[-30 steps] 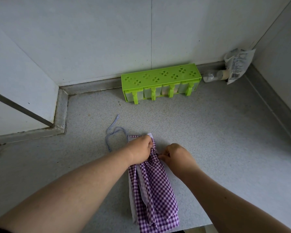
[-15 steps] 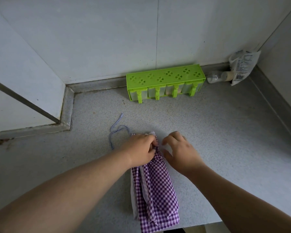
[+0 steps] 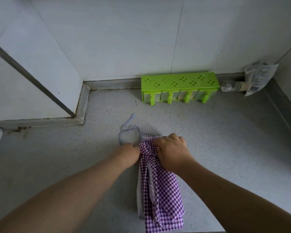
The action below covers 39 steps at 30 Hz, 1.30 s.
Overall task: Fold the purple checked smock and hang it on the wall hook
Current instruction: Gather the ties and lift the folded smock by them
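At the far left, the tabletop (image 3: 49, 165) runs back to a tiled wall and a raised grey kerb; no wall hook shows anywhere in view. Toward the middle, a thin pale purple cord (image 3: 124, 130) loops loose on the tabletop just beyond the left hand (image 3: 130, 153). That hand is curled at the left edge of the purple checked smock (image 3: 160, 190), its fingertips hidden against the bunched cloth, so it seems to pinch the top of the garment, though the exact grip cannot be made out. The smock lies as a long narrow strip running from the hands back to the near edge of the tabletop, its checked panels lapped over one another with a pale lining showing along the left side. The right hand (image 3: 170, 151) lies on the top end of the strip with fingers bent, gripping the gathered fabric there. Farther right, against the back wall, stands a green seasoning box rack (image 3: 179, 81), and in the far right corner a small bottle (image 3: 232, 85) lies beside a crumpled packet (image 3: 259, 76).

The lengthwise folding looks largely done. What remains, seemingly, is tidying the top, perhaps folding it shorter, then carrying it to the hook.
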{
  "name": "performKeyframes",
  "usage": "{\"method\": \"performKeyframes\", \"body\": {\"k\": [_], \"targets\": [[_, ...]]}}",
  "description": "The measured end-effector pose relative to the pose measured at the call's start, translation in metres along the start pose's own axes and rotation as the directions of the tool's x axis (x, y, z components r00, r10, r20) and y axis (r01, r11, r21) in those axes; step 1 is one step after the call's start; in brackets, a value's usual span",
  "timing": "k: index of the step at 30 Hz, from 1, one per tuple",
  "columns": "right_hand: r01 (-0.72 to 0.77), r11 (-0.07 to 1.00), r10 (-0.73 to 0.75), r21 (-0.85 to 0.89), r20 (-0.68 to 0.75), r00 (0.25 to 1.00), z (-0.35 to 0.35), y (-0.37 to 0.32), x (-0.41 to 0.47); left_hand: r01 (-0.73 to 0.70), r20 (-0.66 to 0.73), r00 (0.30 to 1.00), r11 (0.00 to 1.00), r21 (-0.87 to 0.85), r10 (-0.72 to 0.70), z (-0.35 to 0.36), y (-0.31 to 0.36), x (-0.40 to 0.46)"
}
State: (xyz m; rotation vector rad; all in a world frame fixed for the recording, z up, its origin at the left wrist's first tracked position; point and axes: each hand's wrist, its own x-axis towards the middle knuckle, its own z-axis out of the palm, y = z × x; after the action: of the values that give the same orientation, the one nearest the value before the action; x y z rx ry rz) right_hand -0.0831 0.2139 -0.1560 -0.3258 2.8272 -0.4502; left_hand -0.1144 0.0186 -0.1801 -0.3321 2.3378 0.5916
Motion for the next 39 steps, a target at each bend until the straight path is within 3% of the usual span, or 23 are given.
{"method": "performKeyframes", "body": {"k": [2,4,7,9,12,14,17,21,24,28,30,32,34,36,39], "targets": [[-0.003,0.998,0.005,0.059,-0.027,1.0,-0.001,-0.009,0.01,-0.018,-0.006,1.0,0.968,-0.25,0.017,0.003,-0.001,0.006],[-0.075,0.98,0.069,0.182,0.036,0.997,0.003,-0.018,0.023,-0.051,0.042,0.996,0.898,-0.437,0.077,0.005,0.002,0.008],[-0.258,0.921,0.213,0.292,0.179,0.961,0.011,-0.026,0.04,0.01,0.105,0.993,0.835,-0.55,0.057,0.002,0.011,0.005],[-0.286,0.888,0.228,0.36,0.195,0.954,0.016,-0.029,0.047,0.09,0.128,0.992,0.75,-0.655,-0.007,0.001,0.009,0.009],[-0.339,0.805,0.268,0.487,0.211,0.94,0.014,-0.031,0.047,0.179,0.228,0.974,0.607,-0.775,0.003,-0.004,0.003,0.01],[-0.345,0.771,0.252,0.536,0.241,0.937,0.011,-0.031,0.043,0.203,0.287,0.957,0.616,-0.762,0.039,-0.006,-0.001,0.007],[-0.376,0.668,0.232,0.642,0.3,0.925,0.004,-0.032,0.037,0.152,0.265,0.962,0.69,-0.708,0.061,-0.01,-0.006,0.006],[-0.398,0.533,0.264,0.746,0.3,0.917,-0.012,-0.037,0.025,0.119,0.199,0.979,0.637,-0.762,0.055,-0.023,-0.003,-0.003],[-0.379,0.513,0.302,0.77,0.251,0.92,-0.024,-0.038,0.017,0.043,0.126,0.988,0.629,-0.776,0.087,-0.04,0.007,-0.009],[-0.397,0.486,0.346,0.779,0.245,0.906,-0.038,-0.038,0.008,0.019,0.168,0.965,0.587,-0.809,0.2,-0.062,0.017,-0.023],[-0.405,0.52,0.357,0.752,0.24,0.903,-0.043,-0.04,0.004,-0.012,0.196,0.953,0.675,-0.738,0.231,-0.067,0.021,-0.032],[-0.412,0.545,0.366,0.73,0.235,0.9,-0.048,-0.043,0.001,-0.103,0.149,0.965,0.839,-0.534,0.214,-0.066,0.02,-0.034],[-0.405,0.552,0.37,0.729,0.221,0.902,-0.052,-0.046,0.0,-0.159,0.105,0.975,0.942,-0.295,0.197,-0.063,0.013,-0.028],[-0.417,0.545,0.389,0.728,0.221,0.894,-0.053,-0.047,0.001,-0.135,0.076,0.986,0.98,-0.145,0.147,-0.057,0.002,-0.013],[-0.436,0.524,0.423,0.731,0.221,0.879,-0.048,-0.049,0.004,-0.096,0.099,0.989,0.982,-0.164,0.113,-0.045,-0.013,0.006]]}}
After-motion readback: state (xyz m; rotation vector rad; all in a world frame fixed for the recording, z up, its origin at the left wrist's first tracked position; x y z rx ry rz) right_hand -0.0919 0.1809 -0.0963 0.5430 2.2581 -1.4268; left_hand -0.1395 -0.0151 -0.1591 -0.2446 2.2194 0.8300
